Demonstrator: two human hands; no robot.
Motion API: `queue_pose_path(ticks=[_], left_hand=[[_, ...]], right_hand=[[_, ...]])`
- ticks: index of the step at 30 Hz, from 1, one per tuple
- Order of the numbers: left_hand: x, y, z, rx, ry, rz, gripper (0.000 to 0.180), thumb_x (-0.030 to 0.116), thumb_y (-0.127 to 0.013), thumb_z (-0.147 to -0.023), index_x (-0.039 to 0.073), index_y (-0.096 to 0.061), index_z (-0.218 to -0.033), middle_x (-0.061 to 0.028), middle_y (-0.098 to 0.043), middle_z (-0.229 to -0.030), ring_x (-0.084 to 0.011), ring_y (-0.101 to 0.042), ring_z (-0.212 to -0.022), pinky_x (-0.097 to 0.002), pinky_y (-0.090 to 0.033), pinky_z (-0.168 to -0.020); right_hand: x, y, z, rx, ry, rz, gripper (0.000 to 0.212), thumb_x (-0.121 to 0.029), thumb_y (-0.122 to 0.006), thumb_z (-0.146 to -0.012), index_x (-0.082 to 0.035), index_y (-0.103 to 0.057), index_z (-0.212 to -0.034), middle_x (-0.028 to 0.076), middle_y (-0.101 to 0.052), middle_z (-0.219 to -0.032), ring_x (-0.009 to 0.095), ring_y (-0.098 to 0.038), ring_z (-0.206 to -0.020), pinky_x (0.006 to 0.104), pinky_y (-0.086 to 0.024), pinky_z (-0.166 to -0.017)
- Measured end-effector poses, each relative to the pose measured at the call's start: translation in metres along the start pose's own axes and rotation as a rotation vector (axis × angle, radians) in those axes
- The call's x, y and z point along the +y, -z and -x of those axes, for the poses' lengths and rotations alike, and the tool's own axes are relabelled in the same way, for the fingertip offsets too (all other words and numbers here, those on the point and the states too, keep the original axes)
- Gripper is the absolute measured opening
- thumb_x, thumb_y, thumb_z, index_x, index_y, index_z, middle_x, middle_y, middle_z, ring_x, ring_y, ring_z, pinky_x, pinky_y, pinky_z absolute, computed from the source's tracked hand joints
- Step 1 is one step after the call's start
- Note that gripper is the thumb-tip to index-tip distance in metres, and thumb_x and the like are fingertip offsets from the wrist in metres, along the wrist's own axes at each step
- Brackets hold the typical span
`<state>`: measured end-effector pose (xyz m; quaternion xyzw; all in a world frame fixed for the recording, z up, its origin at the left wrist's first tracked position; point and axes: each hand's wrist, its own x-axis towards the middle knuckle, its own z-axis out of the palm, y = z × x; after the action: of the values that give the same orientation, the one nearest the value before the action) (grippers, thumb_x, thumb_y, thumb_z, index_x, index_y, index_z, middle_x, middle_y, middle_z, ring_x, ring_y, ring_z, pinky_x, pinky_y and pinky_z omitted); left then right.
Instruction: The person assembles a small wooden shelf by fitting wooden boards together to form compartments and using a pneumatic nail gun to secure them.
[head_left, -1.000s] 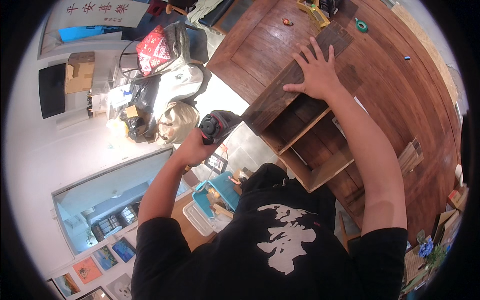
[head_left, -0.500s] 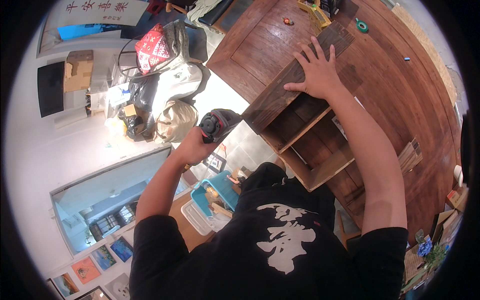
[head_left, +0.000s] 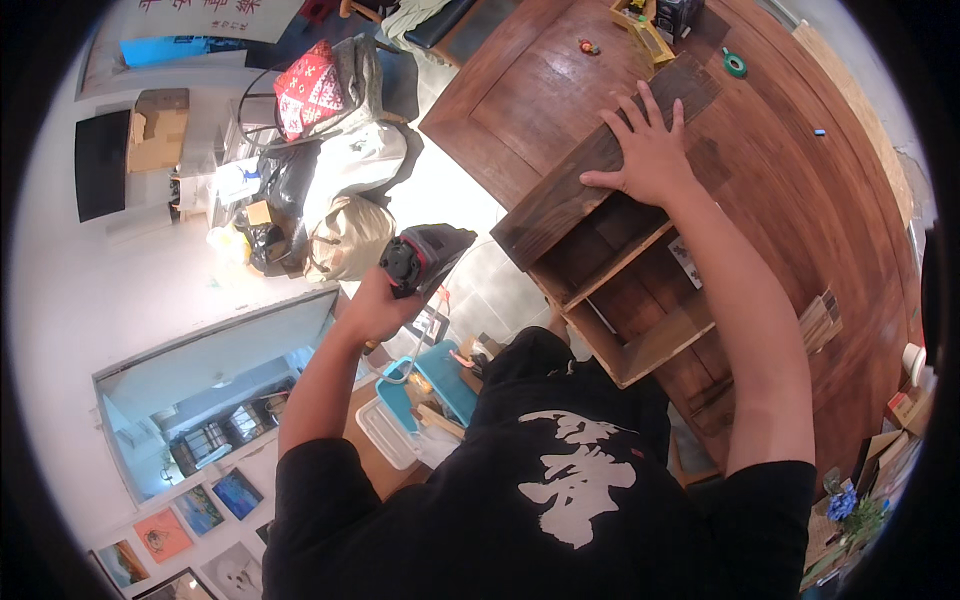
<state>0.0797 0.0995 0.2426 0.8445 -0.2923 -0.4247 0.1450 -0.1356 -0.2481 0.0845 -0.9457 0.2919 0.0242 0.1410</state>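
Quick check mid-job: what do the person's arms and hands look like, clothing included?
The left hand and right hand are ungloved, with no watch visible. Both forearms are bare below short black sleeves; the black shirt carries a large pale print.

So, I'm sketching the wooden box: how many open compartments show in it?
2: one compartment next to the board beneath the right hand, another compartment across the divider. The right forearm covers part, so others may hide.

Upper right, green tape roll [head_left: 737,71] on the worktop [head_left: 800,200]; upper left, red patterned cushion [head_left: 308,92]; below centre, turquoise bin [head_left: 452,374]; lower right, blue flowers [head_left: 842,502].
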Motion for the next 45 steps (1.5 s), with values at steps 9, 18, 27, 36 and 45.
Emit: queue_pose_path(ticks=[9, 18, 27, 36, 45], left_hand=[[-0.061, -0.019, 0.030, 0.141, -0.143, 0.079, 0.015, 0.003, -0.072, -0.078, -0.004, -0.068, -0.090, -0.0147, -0.067, -0.070, -0.0218, -0.064, -0.065, -0.0378, -0.054, -0.068], [-0.172, -0.083, 0.012, 0.374, 0.033, 0.372, 0.009, 0.004, -0.074, -0.079, 0.000, -0.070, -0.086, -0.0106, -0.066, -0.067, -0.0167, -0.064, -0.065, -0.0366, -0.053, -0.062], [-0.245, -0.121, 0.009, 0.398, 0.068, 0.548, 0.013, 0.005, -0.074, -0.078, -0.002, -0.065, -0.084, -0.0136, -0.067, -0.070, -0.0210, -0.065, -0.063, -0.0365, -0.052, -0.064], [-0.266, -0.129, 0.013, 0.362, 0.125, 0.607, 0.017, 0.008, -0.075, -0.079, -0.002, -0.068, -0.091, -0.0171, -0.067, -0.070, -0.0263, -0.062, -0.063, -0.0376, -0.053, -0.066], [-0.265, -0.131, 0.019, 0.343, 0.034, 0.601, 0.027, 0.010, -0.073, -0.081, 0.000, -0.071, -0.106, -0.0246, -0.066, -0.072, -0.0422, -0.065, -0.066, -0.0401, -0.054, -0.067]], right_hand=[[-0.005, -0.001, -0.003, 0.048, 0.022, 0.029, 0.101, -0.080, -0.071, -0.078, -0.017, -0.049, -0.155, 0.007, -0.031, -0.170, 0.034, -0.006, -0.164, 0.0724, -0.002, -0.125], [0.006, -0.003, -0.010, 0.003, 0.114, 0.156, 0.104, -0.074, -0.076, -0.077, -0.017, -0.042, -0.158, 0.010, -0.029, -0.170, 0.038, -0.010, -0.163, 0.0745, -0.006, -0.123], [-0.104, 0.046, -0.013, -0.374, 0.653, 0.209, 0.108, -0.021, -0.097, -0.058, -0.005, -0.046, -0.152, 0.015, -0.053, -0.151, 0.040, -0.047, -0.143, 0.0540, -0.035, -0.122], [-0.136, 0.043, -0.016, -0.444, 0.588, 0.231, 0.091, -0.002, -0.088, -0.058, -0.006, -0.055, -0.143, 0.016, -0.058, -0.140, 0.040, -0.058, -0.128, 0.0461, -0.051, -0.109], [-0.134, 0.043, -0.014, -0.440, 0.564, 0.224, 0.094, -0.007, -0.090, -0.060, -0.007, -0.053, -0.146, 0.015, -0.058, -0.143, 0.038, -0.056, -0.133, 0.0482, -0.047, -0.114]])
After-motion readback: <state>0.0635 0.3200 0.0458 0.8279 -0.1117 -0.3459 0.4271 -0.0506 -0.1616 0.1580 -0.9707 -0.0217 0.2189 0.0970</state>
